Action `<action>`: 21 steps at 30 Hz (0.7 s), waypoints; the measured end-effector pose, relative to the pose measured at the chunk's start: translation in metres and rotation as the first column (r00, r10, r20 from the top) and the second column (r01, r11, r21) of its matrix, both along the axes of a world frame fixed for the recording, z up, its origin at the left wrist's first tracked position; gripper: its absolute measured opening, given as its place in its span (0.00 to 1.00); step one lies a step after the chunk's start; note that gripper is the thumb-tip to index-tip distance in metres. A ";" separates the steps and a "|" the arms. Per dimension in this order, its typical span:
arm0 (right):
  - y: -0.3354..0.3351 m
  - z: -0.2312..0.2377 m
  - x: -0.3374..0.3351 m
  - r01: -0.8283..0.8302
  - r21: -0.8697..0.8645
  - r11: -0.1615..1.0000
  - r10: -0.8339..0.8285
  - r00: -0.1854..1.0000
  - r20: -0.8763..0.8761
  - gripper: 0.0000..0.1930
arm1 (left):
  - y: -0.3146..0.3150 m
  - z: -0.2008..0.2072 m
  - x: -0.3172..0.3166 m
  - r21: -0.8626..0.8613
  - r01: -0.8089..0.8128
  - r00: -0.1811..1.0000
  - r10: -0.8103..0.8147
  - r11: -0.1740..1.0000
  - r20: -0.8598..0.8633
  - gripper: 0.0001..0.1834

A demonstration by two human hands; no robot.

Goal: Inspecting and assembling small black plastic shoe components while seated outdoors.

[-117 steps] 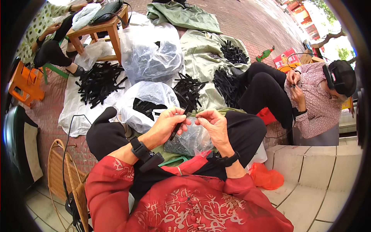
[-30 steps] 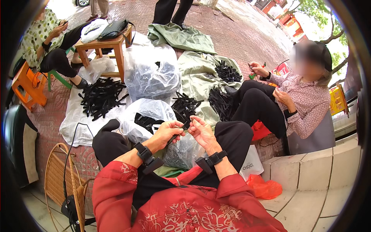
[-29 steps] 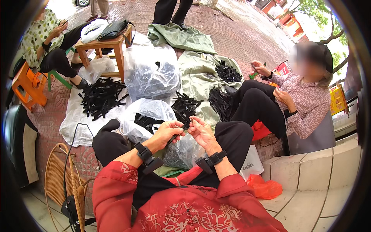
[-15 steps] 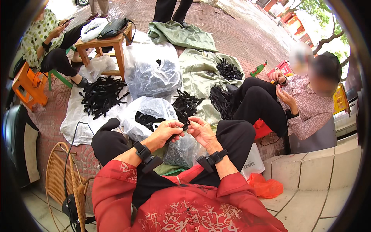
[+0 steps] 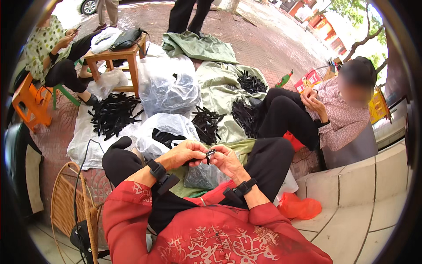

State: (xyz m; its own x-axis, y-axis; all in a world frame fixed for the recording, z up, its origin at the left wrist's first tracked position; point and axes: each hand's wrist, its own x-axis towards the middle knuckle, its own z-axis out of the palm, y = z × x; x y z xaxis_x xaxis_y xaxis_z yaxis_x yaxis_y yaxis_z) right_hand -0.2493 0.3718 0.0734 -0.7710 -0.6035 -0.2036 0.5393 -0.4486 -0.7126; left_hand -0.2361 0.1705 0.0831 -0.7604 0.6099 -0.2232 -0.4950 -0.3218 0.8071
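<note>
1. Above a clear plastic bag with dark contents: one small, narrow black piece.
2. Left hand, bare: thumb and fingertips pinching the piece.
3. Right hand, bare: likewise pinching it.

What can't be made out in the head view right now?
All in the head view:
- Small black piece: too small for detail, partly covered by the left hand and right hand.
- Contents of the large plastic bag: clouded by the plastic.
- Standing person: cut off above the legs by the top edge.
- Anything in the co-worker's hands: too small, hidden by fingers.
</note>
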 end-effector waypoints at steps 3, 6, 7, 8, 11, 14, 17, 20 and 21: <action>-0.008 0.007 0.005 -0.046 0.004 0.999 0.046 0.999 -0.026 0.10 | -0.011 0.007 -0.002 -0.023 0.045 0.997 -0.047 0.999 -0.059 0.07; -0.015 0.011 0.012 -0.039 -0.001 0.999 0.038 0.998 -0.043 0.10 | -0.019 0.010 -0.002 -0.006 0.085 0.994 -0.085 0.996 -0.075 0.07; -0.016 0.011 0.015 -0.042 0.000 0.999 0.042 0.998 -0.039 0.10 | -0.021 0.011 -0.001 -0.011 0.107 0.990 -0.108 0.994 -0.087 0.07; -0.017 0.012 0.019 -0.033 -0.019 0.999 0.032 0.999 -0.038 0.10 | -0.021 0.012 0.000 -0.014 0.134 0.987 -0.135 0.991 -0.088 0.07; -0.019 0.015 0.028 -0.020 -0.002 1.000 0.020 1.000 -0.016 0.10 | -0.024 0.014 0.005 -0.052 0.168 0.977 -0.173 0.984 -0.121 0.07; -0.025 0.020 0.031 -0.027 0.012 1.000 0.027 1.000 0.004 0.10 | -0.029 0.018 0.007 -0.068 0.175 0.970 -0.184 0.982 -0.157 0.06; -0.030 0.025 0.028 -0.048 -0.024 0.999 0.048 0.999 0.011 0.08 | -0.032 0.020 0.008 -0.051 0.138 0.977 -0.145 0.989 -0.156 0.07; -0.032 0.026 0.027 -0.038 -0.021 0.999 0.038 0.999 0.000 0.08 | -0.033 0.021 0.007 -0.060 0.113 0.980 -0.121 0.992 -0.158 0.06; -0.032 0.026 0.027 -0.046 -0.010 0.999 0.046 0.999 -0.006 0.08 | -0.033 0.020 0.007 -0.062 0.123 0.980 -0.131 0.990 -0.151 0.06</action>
